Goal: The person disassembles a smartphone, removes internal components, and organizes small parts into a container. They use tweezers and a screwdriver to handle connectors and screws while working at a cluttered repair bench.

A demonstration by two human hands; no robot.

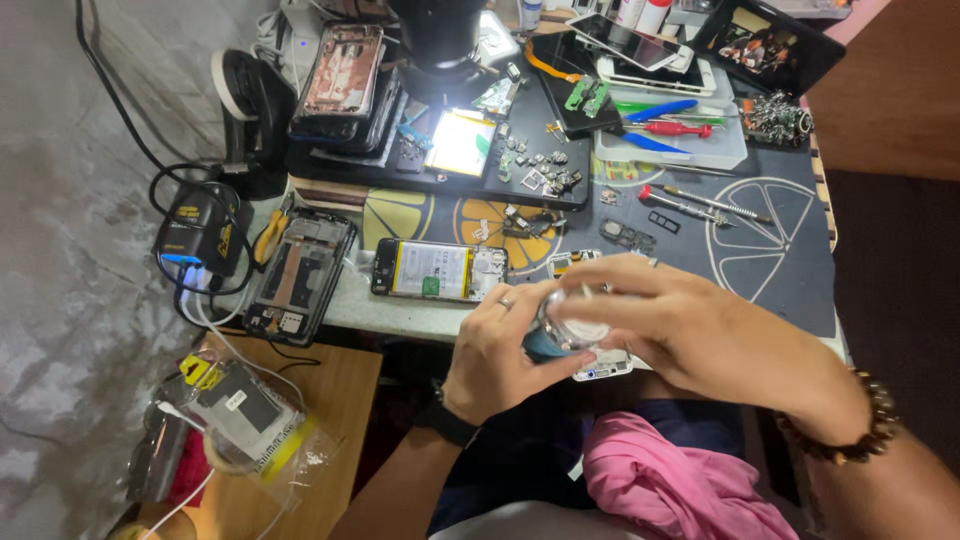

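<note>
- Left hand (497, 352): fingers curled around a small roll of clear tape (570, 328), gripping it from the left at the near edge of the bench (800, 275). Ring on one finger, dark watch (447, 420) at the wrist.
- Right hand (690, 325): comes in from the right, fingers bent and pressed onto the top of the same roll; thumb tucked under. Whether the fingertips pinch the loose tape end cannot be told, the area is blurred. Beaded bracelet (862, 425) on the wrist.
- Roll sits between both hands, held above the person's lap, partly over a white phone part (603, 366) whose lower edge shows just beneath it.
- Just beyond the hands on the bench: an opened phone (438, 270) lying flat, battery and board exposed.
- Left of it, a second opened phone (300, 275), lying lengthwise toward the bench edge.
- Further back: a black tray (440, 165) with a lit small screen and many loose small parts; microscope base (437, 45) above it.
- Right rear: screwdrivers (675, 128) with blue and red handles in a clear tray, two more on the dark mat.
- Left edge: black charger box (200, 230) with cables.
- Lower left: wooden stool (320, 400) carrying bagged items.
- Pink cloth (670, 480) on the lap.
</note>
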